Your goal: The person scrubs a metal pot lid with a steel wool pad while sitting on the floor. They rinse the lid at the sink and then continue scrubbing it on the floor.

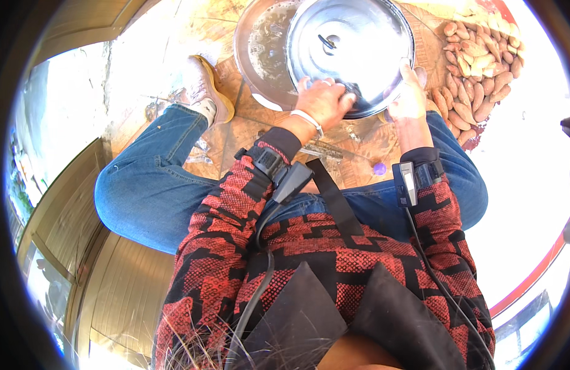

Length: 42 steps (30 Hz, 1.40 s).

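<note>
A round, shiny metal pot lid [365, 37] with a small loop handle [327, 43] is held tilted over the right side of a wide basin [243, 46]. Cloudy, foamy water fills the part of the basin that shows. My right hand [409, 92] is closed on the lid's right rim, thumb on the upper face. Against the lid's near edge presses my left hand [325, 105], its fingers curled. A dark patch shows beside those fingers; whether it is a scrubber or a reflection I cannot make out.
On the right lies a heap of long brown tubers [476, 80], like sweet potatoes. My bent legs in jeans [152, 176] flank the wet tiled floor [235, 132]. A small purple cap-like disc [379, 168] lies between them. Brown panelling [128, 290] stands at the left.
</note>
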Tool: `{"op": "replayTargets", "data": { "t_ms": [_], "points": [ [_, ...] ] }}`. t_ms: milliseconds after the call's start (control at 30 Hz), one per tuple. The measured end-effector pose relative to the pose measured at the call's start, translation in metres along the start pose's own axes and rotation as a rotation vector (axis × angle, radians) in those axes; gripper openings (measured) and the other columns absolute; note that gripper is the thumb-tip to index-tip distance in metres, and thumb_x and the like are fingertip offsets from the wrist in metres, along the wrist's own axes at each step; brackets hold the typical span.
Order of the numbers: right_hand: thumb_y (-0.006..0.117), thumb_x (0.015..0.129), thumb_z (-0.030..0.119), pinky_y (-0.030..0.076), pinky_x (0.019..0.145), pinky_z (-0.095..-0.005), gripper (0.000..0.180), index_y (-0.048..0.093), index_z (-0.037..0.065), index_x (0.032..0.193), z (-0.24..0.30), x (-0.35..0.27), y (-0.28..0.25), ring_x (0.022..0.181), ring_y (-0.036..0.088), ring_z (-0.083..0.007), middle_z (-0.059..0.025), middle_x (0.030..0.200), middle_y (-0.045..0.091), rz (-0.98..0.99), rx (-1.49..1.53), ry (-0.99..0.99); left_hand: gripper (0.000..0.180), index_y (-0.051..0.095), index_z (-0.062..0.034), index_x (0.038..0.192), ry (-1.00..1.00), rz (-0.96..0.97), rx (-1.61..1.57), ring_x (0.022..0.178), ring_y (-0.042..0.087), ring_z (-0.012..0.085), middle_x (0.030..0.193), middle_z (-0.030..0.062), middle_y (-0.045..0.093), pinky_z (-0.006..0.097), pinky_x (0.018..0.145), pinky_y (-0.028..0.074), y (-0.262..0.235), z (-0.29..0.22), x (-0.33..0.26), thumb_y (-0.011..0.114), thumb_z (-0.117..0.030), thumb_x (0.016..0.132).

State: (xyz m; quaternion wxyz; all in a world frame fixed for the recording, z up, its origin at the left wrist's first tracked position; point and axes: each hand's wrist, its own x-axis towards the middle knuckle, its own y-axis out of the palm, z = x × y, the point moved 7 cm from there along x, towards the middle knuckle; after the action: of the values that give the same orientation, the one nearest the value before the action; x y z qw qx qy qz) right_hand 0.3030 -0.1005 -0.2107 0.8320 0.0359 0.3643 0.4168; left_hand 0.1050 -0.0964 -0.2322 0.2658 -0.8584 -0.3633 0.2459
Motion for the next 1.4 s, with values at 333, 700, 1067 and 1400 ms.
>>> {"op": "replayTargets", "data": {
  "t_ms": [333, 700, 1067, 1400],
  "points": [
    [0.057, 0.099, 0.013, 0.051, 0.089, -0.0303, 0.025, 0.060, -0.002, 0.118, -0.001, -0.007, -0.003, 0.102, 0.063, -0.0175, -0.0086, 0.111, 0.067, -0.108, -0.096, 0.029, 0.032, 0.070, -0.0109, 0.086, -0.156, -0.078, 0.001, 0.098, 0.063, 0.0297, 0.094, 0.0101, 0.067, 0.049, 0.095, 0.039, 0.006, 0.034, -0.009, 0.065, -0.042, 0.088],
    [0.055, 0.101, 0.017, 0.052, 0.088, -0.0319, 0.027, 0.060, -0.003, 0.118, -0.010, -0.004, 0.006, 0.101, 0.065, -0.0197, -0.0107, 0.111, 0.067, -0.038, -0.027, -0.001, 0.026, 0.069, -0.0110, 0.076, -0.099, -0.350, 0.028, 0.081, 0.064, 0.0291, 0.079, 0.0090, 0.067, 0.046, 0.094, 0.037, -0.020, -0.003, 0.008, 0.070, -0.035, 0.086],
    [0.054, 0.100, 0.014, 0.053, 0.087, -0.0329, 0.023, 0.061, -0.003, 0.114, -0.010, -0.009, 0.007, 0.097, 0.066, -0.0208, -0.0102, 0.107, 0.067, -0.024, -0.016, -0.001, 0.023, 0.067, -0.0119, 0.076, -0.059, -0.373, 0.002, 0.083, 0.065, 0.0272, 0.076, 0.0062, 0.066, 0.048, 0.093, 0.034, -0.031, -0.006, 0.007, 0.069, -0.033, 0.085],
    [0.058, 0.099, 0.015, 0.053, 0.086, -0.0342, 0.022, 0.062, -0.002, 0.113, -0.016, -0.015, 0.003, 0.098, 0.066, -0.0211, -0.0094, 0.105, 0.068, -0.139, -0.015, 0.029, 0.025, 0.065, -0.0086, 0.076, -0.080, -0.564, 0.098, 0.072, 0.065, 0.0321, 0.075, 0.0118, 0.067, 0.043, 0.077, 0.047, -0.042, -0.006, 0.029, 0.070, -0.031, 0.085]
  ]
}}
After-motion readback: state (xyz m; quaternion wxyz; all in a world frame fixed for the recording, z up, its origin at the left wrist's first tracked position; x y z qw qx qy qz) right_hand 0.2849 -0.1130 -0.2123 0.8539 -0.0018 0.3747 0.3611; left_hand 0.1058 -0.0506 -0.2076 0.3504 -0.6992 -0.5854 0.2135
